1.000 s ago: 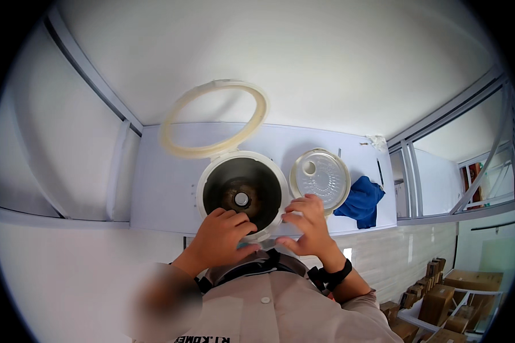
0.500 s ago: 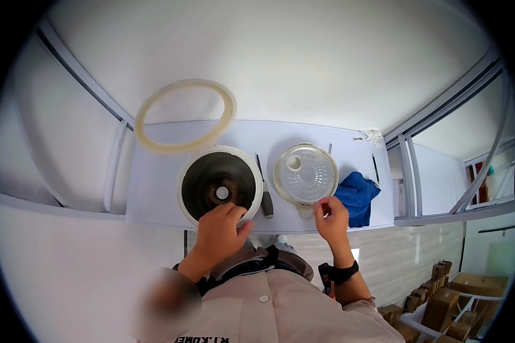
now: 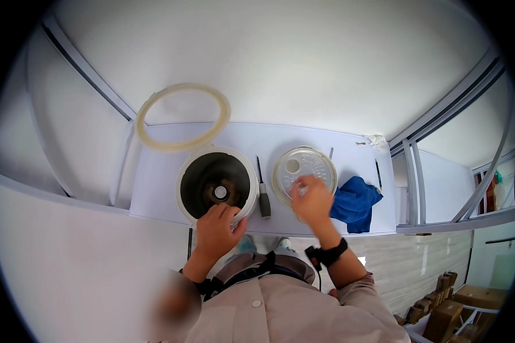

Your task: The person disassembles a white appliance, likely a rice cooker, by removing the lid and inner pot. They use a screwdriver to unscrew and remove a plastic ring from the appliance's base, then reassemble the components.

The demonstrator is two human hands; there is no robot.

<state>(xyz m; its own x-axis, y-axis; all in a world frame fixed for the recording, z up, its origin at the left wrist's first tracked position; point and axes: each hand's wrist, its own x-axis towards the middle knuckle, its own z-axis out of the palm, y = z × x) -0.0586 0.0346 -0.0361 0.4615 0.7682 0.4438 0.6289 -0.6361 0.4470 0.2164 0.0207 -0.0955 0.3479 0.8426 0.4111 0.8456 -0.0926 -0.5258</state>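
Note:
My left hand [image 3: 216, 234] has its fingers curled over the front rim of an open white rice cooker body [image 3: 189, 178], whose dark inside shows a round metal centre piece. A pale oval lid ring [image 3: 154, 140] is raised behind it. A screwdriver with a grey handle [image 3: 264, 200] lies just right of the cooker. My right hand [image 3: 309, 200], smeared by motion, is over a round silvery inner lid [image 3: 303, 166] with a hole in it; whether it touches it I cannot tell. A crumpled blue cloth [image 3: 352, 203] lies to the right of the lid.
A pale tabletop [image 3: 240, 132] carries these items, plus a dark slim tool [image 3: 378, 174], a white tissue [image 3: 376, 142] and small bits at its back right. White framed partitions stand at both sides. Cardboard boxes [image 3: 440, 320] are stacked on the floor at lower right.
My right hand has moved from the cooker's rim to the right and then up over the inner lid. My left hand stays on the rim.

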